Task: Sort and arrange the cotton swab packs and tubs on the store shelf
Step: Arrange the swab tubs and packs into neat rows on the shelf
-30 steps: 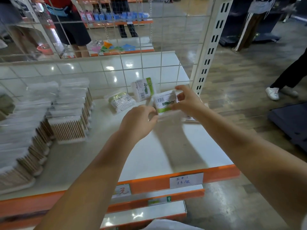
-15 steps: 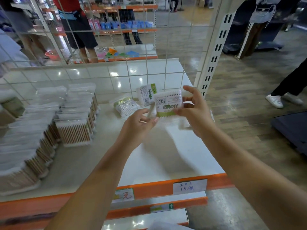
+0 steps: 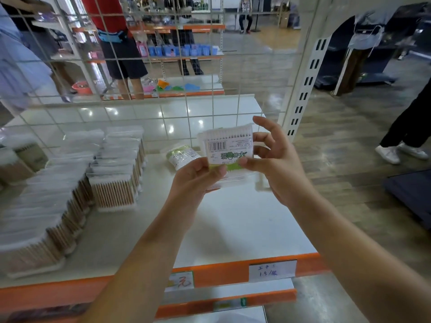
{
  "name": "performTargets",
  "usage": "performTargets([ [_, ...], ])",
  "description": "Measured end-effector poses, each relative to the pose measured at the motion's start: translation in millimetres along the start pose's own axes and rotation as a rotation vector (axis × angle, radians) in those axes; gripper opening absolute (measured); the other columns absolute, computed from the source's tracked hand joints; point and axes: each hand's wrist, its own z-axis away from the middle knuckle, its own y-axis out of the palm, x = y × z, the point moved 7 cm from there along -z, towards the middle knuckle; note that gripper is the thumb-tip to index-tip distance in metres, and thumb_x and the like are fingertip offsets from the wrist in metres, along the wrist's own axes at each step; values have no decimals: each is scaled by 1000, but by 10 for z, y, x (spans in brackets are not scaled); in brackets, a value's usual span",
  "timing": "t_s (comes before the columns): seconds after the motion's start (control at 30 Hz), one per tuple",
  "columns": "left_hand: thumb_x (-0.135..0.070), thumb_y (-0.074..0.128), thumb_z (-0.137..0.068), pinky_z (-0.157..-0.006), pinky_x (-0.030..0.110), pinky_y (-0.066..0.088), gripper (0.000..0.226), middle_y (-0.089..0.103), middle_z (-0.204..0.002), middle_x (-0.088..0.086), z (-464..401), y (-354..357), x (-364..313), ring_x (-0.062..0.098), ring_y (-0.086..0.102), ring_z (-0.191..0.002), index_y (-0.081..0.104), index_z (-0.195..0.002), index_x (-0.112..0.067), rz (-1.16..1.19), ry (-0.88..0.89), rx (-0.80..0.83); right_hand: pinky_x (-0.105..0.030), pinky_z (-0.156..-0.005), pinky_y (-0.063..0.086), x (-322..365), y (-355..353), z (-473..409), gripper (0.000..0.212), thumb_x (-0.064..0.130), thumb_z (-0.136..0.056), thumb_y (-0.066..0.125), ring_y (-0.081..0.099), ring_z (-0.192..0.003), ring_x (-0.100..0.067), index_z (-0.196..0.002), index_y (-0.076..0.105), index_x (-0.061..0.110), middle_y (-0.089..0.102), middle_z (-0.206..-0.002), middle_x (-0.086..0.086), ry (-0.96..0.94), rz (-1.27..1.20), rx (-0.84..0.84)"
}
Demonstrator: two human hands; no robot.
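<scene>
On the swab pack (image 3: 227,149) we see a barcode and green characters, too blurred to read. At the shelf's front edge, a white tag (image 3: 272,272) reads "1.5"; another label (image 3: 179,281) shows "元".

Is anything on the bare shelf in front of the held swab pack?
Nothing visible. Both hands hold the pack above bare shelf; a bagged pack lies behind, the stacks to the left.

Glossy wood-plank floor (image 3: 349,141), white wire grid panel (image 3: 186,108), slotted white metal upright (image 3: 305,89), orange-edged shelves (image 3: 184,27) beyond.
</scene>
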Motion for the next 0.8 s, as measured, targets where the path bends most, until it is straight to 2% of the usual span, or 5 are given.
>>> performTargets([
  [0.1,-20,71,-65,-78,26,52,29,73,-90,-2,-24,-59,-47,12,66,-85,69,-94,-17,-110,29,-17,-43,-76,54,17,13,-5,67,0,-67,71,59,-89,-18,-115,45,40,54,-102,3,-18,176,43],
  [0.37,-37,60,-64,-66,32,47,26,62,-73,-8,-152,-99,-496,6,56,-69,66,-83,-22,-1046,243,87,-21,-81,46,300,213,-33,44,19,-77,73,56,-96,-6,-118,58,26,63,-101,10,-150,919,312],
  [0.57,-30,73,-71,-69,36,48,16,62,-74,-3,-154,-17,-542,14,57,-74,67,-85,-23,-1091,224,163,-29,-69,47,248,420,15,20,19,-80,66,56,-78,-16,-99,68,15,64,-88,-4,-88,1143,406],
  [0.7,-33,78,-71,-72,20,46,36,62,-88,-12,-153,-131,-502,-1,56,-81,61,-103,-34,-953,197,97,-35,-66,48,187,336,-35,15,16,-75,72,55,-71,-26,-89,69,11,65,-84,-12,-19,995,335],
  [0.8,-40,82,-62,-79,31,51,57,59,-97,-15,-160,-303,-461,3,58,-90,53,-111,-39,-712,150,-47,-38,-69,51,171,240,-83,14,8,-74,73,58,-70,-27,-86,68,5,67,-82,-15,13,735,228],
])
